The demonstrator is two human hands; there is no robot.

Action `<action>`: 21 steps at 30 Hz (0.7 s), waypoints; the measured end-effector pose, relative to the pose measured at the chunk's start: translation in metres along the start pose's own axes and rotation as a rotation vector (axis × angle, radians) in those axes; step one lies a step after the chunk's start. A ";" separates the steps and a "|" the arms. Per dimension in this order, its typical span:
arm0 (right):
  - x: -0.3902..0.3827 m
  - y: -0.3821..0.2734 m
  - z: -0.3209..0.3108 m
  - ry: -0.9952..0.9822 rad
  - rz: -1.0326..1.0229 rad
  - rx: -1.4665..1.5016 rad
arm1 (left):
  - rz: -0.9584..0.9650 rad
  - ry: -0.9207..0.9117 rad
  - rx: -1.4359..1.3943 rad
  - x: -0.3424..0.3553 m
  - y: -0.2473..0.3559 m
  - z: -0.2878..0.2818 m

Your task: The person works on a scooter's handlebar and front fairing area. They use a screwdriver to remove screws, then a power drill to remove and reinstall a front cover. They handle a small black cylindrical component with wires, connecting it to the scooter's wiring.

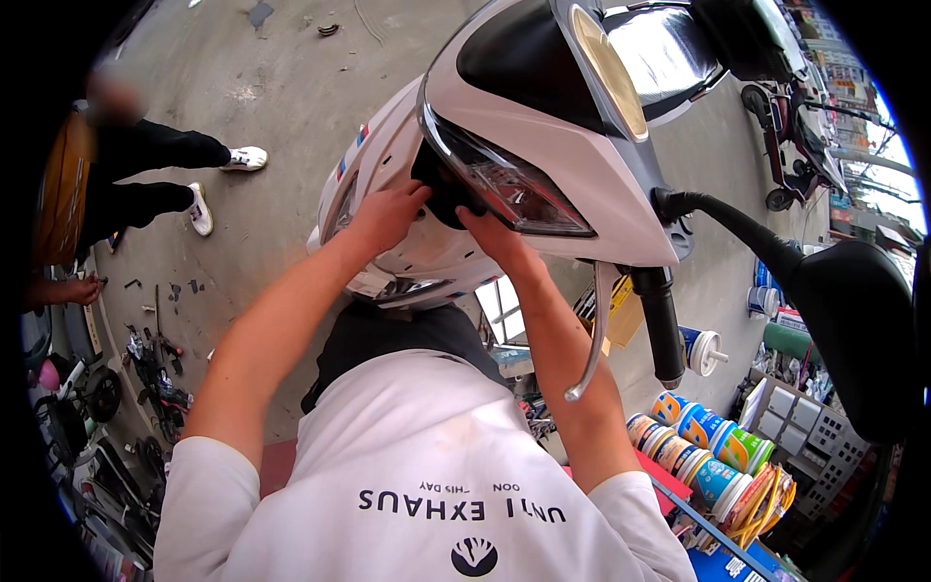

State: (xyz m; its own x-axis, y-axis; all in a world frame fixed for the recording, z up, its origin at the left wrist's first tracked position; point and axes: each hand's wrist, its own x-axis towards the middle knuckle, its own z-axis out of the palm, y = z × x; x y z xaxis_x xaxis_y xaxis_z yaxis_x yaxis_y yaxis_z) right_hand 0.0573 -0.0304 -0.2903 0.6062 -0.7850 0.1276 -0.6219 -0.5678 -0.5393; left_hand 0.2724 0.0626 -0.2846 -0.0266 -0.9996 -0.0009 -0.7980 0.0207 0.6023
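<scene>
White scooter [558,145], 1 o'clock: black panel [529,63], clear headlight [524,184], blue-red stripes [362,134]. Left hand [388,215], right hand [493,236] at dark opening [444,199], 12 o'clock; fingertips partly hidden, can't tell grip. Black lettering [441,507] on shirt [417,417], 6 o'clock.

Both hands [390,215] [493,236] at white scooter's [609,189] dark opening [442,191]

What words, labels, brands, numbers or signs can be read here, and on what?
White T-shirt: dark upside-down lettering, legible in part, beside a round black emblem; I don't copy wording.
Plastic buckets, lower right: coloured labels, print too small to read.
White scooter: coloured stripes, no readable lettering.
Background, upper right: too small and blurred.
</scene>
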 end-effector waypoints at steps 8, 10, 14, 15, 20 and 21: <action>-0.043 -0.116 -0.030 0.144 0.055 -0.074 | -0.389 0.029 -0.437 -0.077 0.034 -0.006; -0.055 -0.135 -0.020 0.119 0.022 -0.074 | -0.346 0.010 -0.400 -0.091 0.021 0.001; -0.067 -0.142 -0.013 -0.079 0.096 0.030 | -0.458 -0.094 -0.479 -0.107 0.010 -0.002; -0.068 -0.141 -0.011 -0.127 0.113 0.066 | -0.448 -0.100 -0.475 -0.106 0.013 -0.008; -0.072 -0.134 -0.026 -0.127 0.348 0.356 | -0.418 -0.176 -0.489 -0.094 0.025 -0.025; -0.071 -0.132 -0.030 -0.131 0.409 0.429 | -0.377 -0.174 -0.440 -0.092 0.024 -0.025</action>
State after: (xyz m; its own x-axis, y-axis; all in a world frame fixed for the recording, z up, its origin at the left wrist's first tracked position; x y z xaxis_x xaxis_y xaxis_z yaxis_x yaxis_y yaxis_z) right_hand 0.0811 0.0925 -0.2032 0.4328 -0.8662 -0.2497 -0.5782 -0.0542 -0.8141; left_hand 0.2712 0.1550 -0.2498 0.0820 -0.9188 -0.3862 -0.4490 -0.3800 0.8087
